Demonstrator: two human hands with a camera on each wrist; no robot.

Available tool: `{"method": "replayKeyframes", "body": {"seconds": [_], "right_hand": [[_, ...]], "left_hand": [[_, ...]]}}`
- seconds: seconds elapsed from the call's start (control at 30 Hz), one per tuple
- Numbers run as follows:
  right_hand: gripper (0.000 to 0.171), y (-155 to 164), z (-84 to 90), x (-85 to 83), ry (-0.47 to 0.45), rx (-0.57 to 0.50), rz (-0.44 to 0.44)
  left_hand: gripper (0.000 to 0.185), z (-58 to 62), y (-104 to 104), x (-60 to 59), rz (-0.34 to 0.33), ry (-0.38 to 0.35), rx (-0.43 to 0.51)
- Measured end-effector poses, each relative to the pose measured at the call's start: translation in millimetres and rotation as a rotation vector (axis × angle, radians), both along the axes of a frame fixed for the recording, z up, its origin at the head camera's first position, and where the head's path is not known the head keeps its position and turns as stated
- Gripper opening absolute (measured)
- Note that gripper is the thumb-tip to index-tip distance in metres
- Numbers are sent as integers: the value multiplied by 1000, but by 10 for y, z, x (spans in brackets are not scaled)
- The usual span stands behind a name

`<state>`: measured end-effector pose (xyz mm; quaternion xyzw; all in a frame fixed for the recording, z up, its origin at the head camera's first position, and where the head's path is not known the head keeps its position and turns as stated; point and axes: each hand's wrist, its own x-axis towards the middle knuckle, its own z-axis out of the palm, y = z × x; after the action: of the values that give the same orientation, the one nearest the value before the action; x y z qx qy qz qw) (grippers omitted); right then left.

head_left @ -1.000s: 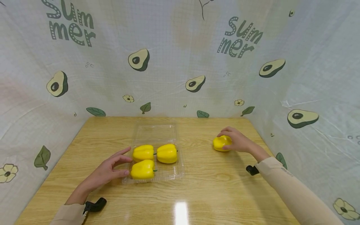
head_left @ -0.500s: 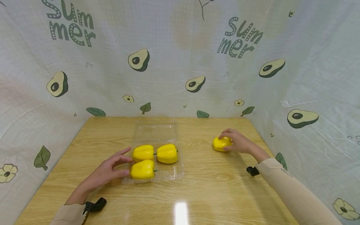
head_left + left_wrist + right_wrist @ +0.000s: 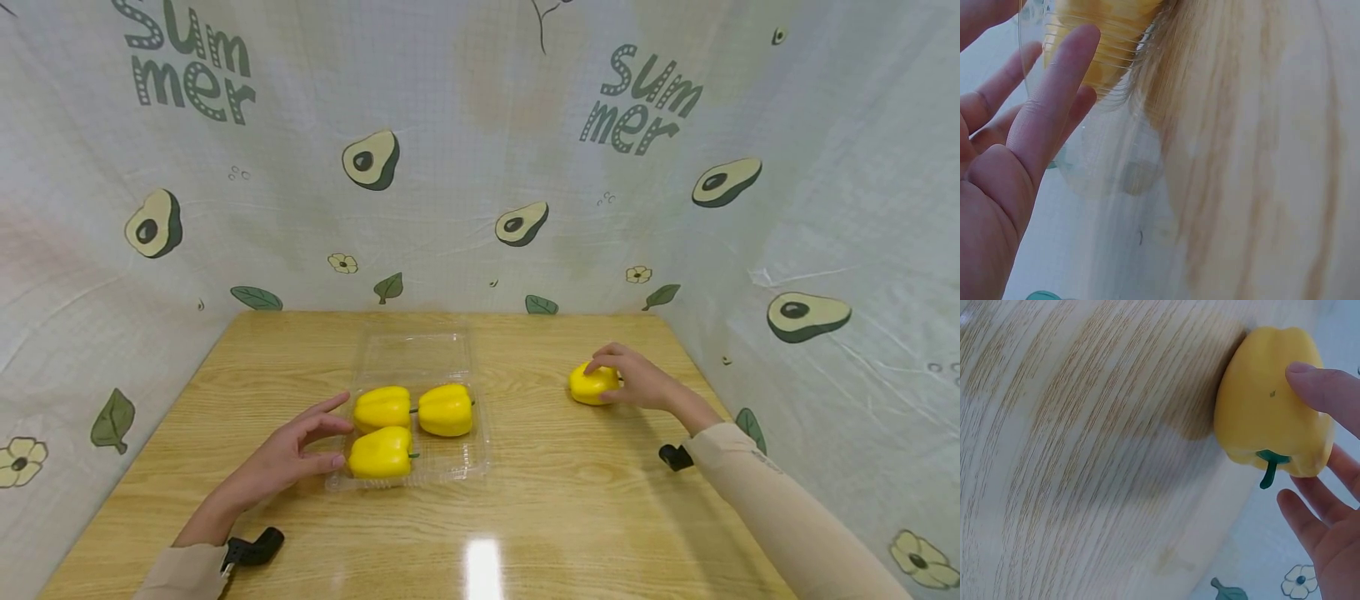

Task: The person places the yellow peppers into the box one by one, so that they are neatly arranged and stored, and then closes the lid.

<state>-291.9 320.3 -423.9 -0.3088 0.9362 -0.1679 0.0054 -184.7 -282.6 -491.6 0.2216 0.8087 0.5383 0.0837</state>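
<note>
We saw the loose yellow bell pepper point(image 3: 592, 384) lying well right of the clear plastic clamshell tray point(image 3: 450, 467), stem toward our right hand point(image 3: 637, 379), which cupped it; our left hand point(image 3: 288, 454) lay relaxed against that tray's left edge.

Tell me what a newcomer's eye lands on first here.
Three yellow peppers sit in an open clear plastic box at the middle of the wooden table, with the left hand at the box's left edge. A fourth yellow pepper lies apart to the right, the right hand closing around it.
</note>
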Motion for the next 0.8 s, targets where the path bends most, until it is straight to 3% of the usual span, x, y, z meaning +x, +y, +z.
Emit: {"method": "replayKeyframes", "body": {"seconds": [0.8], "right_hand": [[32, 0, 0, 6, -21, 12, 5]], "left_hand": [[39, 5, 3, 12, -2, 19, -4]]}}
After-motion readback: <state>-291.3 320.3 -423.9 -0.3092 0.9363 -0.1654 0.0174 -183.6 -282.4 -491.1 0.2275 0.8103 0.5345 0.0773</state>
